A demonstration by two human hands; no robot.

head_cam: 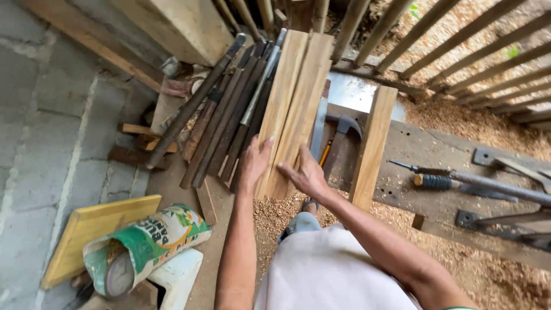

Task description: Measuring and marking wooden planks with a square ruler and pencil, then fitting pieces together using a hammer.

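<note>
Two planks [293, 109] lean on a workbench [425, 155] beside dark poles [224, 120]. Left hand [254, 163] and right hand [305, 175] rest flat on them, fingers spread, gripping nothing; unheld, the planks could slide sideways.

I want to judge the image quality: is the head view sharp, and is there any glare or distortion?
Head view: even daylight and soft shadows; left hand and right hand on the wooden planks look sharp; the pale metal sheet is somewhat bright; the wide lens bends the fence slats near the edges.
</note>
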